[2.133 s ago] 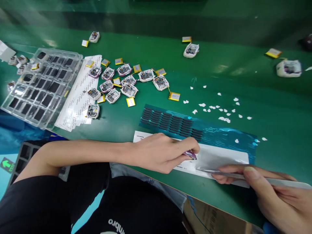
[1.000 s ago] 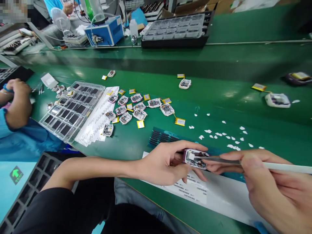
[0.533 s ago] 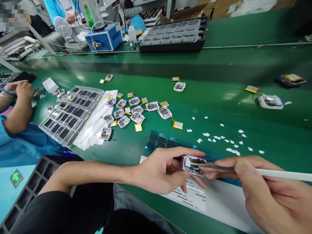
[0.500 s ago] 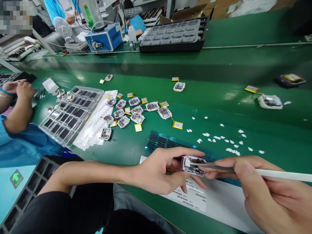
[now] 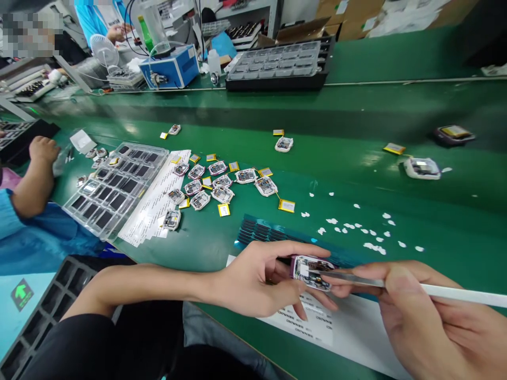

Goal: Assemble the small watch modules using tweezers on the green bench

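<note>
My left hand (image 5: 257, 277) grips a small open device case (image 5: 311, 270) with a purple rim, its circuit board facing up, just above the table's near edge. My right hand (image 5: 431, 322) pinches metal tweezers (image 5: 356, 281) whose tips rest on the board inside the case. Under both hands lies a white label sheet (image 5: 344, 330); a blue sheet of black pads (image 5: 265, 232) lies just beyond it.
Several similar cases with yellow batteries (image 5: 222, 184) are scattered mid-table, beside a clear tray of black parts (image 5: 113, 184) and white label strips (image 5: 154, 203). White paper bits (image 5: 356, 227) litter the right side. A co-worker's arm (image 5: 34, 182) rests at left. A blue machine (image 5: 170, 66) and black trays (image 5: 279, 66) stand behind.
My left hand lifted the case off the label sheet, and the tweezers came to its board. In the last half second the hands barely moved; the view tilted up.
</note>
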Demonstrator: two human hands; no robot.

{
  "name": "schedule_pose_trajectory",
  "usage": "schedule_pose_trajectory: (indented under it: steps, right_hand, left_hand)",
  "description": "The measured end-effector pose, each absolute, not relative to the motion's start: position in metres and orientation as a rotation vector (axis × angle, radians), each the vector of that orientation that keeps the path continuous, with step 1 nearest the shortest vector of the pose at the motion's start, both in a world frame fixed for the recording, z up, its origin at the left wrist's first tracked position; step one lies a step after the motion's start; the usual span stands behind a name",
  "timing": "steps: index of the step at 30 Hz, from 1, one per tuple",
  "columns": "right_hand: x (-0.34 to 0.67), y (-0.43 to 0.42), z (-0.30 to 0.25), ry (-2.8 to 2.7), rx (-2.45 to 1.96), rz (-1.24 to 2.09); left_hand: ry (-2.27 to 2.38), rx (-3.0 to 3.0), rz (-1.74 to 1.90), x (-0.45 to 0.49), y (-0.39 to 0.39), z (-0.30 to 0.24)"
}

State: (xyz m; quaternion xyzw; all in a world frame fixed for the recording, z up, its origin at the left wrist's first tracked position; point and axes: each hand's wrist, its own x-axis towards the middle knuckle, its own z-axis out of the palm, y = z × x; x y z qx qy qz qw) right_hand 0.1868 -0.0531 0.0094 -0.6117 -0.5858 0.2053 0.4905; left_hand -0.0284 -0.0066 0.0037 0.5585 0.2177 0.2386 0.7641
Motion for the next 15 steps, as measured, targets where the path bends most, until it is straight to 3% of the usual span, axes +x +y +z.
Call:
schedule_pose_trajectory:
  steps: [15]
  right_hand:
    - [0.197, -0.062, 0.009, -1.643, -1.571, 0.453]
  left_hand:
    - [0.539, 1.149, 0.498, -0.027, -0.008, 0.004]
